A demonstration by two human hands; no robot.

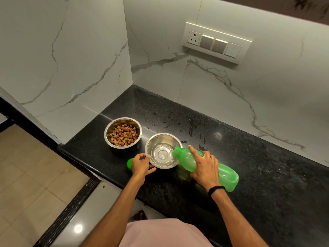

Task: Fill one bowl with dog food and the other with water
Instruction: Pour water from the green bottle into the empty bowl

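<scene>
Two steel bowls stand on the black counter. The far-left bowl holds brown dog food. The nearer bowl has a shallow pool of water in it. My right hand grips a green bottle, tipped on its side with its open mouth over the nearer bowl's right rim; water runs from it. My left hand holds that bowl's left rim. The bottle's green cap lies on the counter, partly hidden behind my left hand.
White marble walls close the counter's left and back sides. A switch panel is mounted on the back wall. The counter's front edge drops to a tiled floor at the left. Water smears mark the counter behind the bowls.
</scene>
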